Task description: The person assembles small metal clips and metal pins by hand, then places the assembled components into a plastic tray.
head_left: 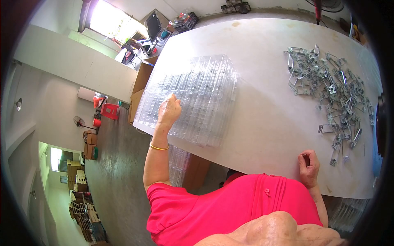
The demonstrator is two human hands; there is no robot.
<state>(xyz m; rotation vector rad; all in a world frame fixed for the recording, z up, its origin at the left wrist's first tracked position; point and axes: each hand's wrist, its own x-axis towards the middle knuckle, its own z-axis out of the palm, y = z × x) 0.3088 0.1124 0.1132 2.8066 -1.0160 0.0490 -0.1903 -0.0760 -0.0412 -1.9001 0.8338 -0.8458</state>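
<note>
My left hand, with a yellow bangle at the wrist, is closed over a stack of clear plastic trays on the left of the table. Its knuckles face up, and whatever the fingers may hold is hidden. Rows of compartments with greyish contents show through the top trays. My right hand is near the table's front edge with its fingers curled in and the thumb against them; I see nothing in it. Beyond it, on the right, lies a loose heap of small metal brackets or clips, some with wire loops.
The pale table bears the trays and the metal heap. More clear trays stand below its front edge. Cardboard boxes flank its left side. Farther off are a black office chair, a red crate and a fan.
</note>
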